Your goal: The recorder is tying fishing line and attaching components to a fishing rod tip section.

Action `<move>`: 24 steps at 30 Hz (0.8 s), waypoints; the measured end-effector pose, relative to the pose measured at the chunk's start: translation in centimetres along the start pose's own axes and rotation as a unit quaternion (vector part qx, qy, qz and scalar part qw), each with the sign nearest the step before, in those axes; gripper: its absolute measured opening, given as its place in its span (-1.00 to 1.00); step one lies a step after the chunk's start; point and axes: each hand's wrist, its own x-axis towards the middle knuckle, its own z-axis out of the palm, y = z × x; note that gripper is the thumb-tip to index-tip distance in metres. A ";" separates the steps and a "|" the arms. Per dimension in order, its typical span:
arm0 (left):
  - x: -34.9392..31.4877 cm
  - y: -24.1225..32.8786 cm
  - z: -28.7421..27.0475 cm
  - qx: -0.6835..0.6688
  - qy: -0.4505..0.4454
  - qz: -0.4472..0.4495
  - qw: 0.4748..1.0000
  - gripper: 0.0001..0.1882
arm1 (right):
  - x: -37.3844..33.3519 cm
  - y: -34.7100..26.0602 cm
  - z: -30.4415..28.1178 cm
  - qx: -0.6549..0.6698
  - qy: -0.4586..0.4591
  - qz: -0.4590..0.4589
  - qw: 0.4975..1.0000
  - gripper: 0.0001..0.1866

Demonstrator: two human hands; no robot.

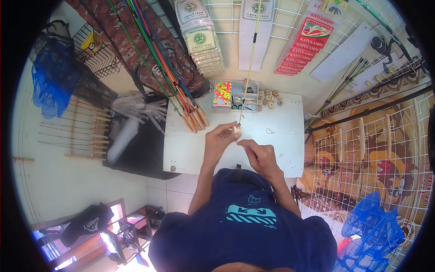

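My left hand (218,139) is closed around the lower end of a thin pale-yellow fishing rod (250,68), above the near half of the white table (290,154). A small pale round piece (237,130), like a wooden spool, shows at its fingertips. The rod points away from me, over a compartment box (255,83). Just right of it, my right hand (262,157) has curled fingers, with index finger and thumb pressed together near the rod's end. Whatever they pinch is too fine to make out. A small dark loop (270,131) lies on the table to the right.
Pink and yellow beads (222,93) fill part of the box. Wooden spools (272,103) lie beside it. Several rods with wooden handles (195,120) rest at the table's left. Packets (204,45) hang on the wall grid; a blue net (374,226) is at lower right.
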 end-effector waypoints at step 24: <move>-0.7 -0.2 -2.5 -0.219 -0.040 -0.109 0.969 -0.73 | -0.6 1.7 1.2 -0.052 -0.074 0.139 0.986 -0.91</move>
